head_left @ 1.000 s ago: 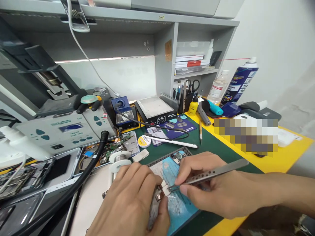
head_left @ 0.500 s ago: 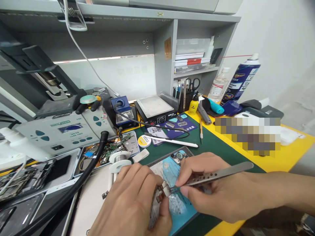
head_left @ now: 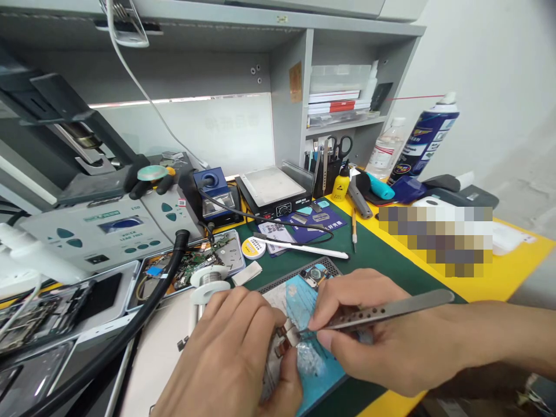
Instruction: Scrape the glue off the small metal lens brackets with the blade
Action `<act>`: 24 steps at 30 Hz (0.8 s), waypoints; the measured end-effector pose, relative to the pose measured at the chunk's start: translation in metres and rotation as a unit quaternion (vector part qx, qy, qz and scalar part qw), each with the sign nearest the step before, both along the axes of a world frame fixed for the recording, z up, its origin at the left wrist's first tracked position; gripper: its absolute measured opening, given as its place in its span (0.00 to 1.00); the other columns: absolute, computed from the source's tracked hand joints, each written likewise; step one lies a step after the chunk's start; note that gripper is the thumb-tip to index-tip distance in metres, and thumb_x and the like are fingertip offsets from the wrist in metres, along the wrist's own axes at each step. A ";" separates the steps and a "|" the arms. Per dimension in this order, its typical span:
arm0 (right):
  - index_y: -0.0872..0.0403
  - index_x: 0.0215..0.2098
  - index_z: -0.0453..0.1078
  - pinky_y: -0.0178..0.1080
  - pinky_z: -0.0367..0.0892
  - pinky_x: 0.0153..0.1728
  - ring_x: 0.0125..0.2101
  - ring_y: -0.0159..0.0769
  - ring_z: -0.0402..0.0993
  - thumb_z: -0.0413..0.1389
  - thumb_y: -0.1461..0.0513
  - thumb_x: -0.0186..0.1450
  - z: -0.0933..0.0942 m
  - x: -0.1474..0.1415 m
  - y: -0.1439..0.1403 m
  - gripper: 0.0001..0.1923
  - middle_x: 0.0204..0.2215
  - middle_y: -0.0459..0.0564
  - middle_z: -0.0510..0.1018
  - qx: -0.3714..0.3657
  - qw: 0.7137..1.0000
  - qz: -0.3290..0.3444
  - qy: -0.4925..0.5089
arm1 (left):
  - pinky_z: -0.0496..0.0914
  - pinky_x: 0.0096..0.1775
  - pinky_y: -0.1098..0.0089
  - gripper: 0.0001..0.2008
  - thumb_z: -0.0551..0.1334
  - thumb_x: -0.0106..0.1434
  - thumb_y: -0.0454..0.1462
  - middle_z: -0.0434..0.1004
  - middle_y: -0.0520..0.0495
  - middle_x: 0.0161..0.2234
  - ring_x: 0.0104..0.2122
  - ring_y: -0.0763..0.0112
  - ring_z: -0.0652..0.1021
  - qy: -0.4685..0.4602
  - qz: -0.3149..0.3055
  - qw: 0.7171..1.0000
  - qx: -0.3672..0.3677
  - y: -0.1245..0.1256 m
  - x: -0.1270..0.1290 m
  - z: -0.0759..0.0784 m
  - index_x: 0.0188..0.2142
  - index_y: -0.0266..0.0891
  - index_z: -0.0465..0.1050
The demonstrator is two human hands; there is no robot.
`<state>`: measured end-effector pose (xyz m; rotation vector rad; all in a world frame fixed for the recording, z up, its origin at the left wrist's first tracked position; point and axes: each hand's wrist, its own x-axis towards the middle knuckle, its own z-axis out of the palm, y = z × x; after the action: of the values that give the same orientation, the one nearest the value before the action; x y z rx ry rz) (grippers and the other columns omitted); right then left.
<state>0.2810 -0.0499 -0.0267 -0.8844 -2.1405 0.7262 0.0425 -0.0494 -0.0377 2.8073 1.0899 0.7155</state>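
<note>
The right hand [head_left: 382, 341] pinches slim perforated steel tweezers [head_left: 382, 310] shut; the left hand [head_left: 234, 359] fingers press a small connector part [head_left: 284, 339] on the opened phone [head_left: 304, 301]. A shallow tray [head_left: 237, 255] holds circuit boards [head_left: 191, 266].

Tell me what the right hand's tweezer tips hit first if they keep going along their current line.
Probably the small brown connector parts on the opened phone: the tweezers in the right hand point left at them. Just beyond sit the left hand fingers. Depth is unclear; the tips may already touch.

Matt metal tweezers [head_left: 382, 311] over a glossy blue phone [head_left: 310, 341]
</note>
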 end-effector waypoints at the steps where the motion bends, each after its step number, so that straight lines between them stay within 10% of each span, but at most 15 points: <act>1: 0.56 0.33 0.74 0.29 0.61 0.25 0.20 0.25 0.65 0.60 0.68 0.61 0.000 0.000 0.000 0.02 0.21 0.42 0.73 0.003 1.000 0.001 -0.001 | 0.66 0.36 0.61 0.03 0.62 0.65 0.33 0.72 0.52 0.33 0.35 0.63 0.73 0.000 -0.001 1.000 0.001 0.000 0.000 0.000 0.36 0.42 0.68; 24: 0.55 0.32 0.73 0.29 0.61 0.24 0.19 0.25 0.63 0.59 0.68 0.62 0.003 0.000 0.001 0.03 0.20 0.41 0.72 0.006 1.000 -0.014 -0.006 | 0.66 0.37 0.61 0.04 0.62 0.64 0.33 0.72 0.52 0.34 0.36 0.63 0.73 0.001 -0.001 1.000 -0.008 0.000 -0.001 -0.001 0.36 0.43 0.68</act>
<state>0.2807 -0.0493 -0.0241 -0.9117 -2.1368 0.6956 0.0418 -0.0492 -0.0386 2.7960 1.0890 0.7017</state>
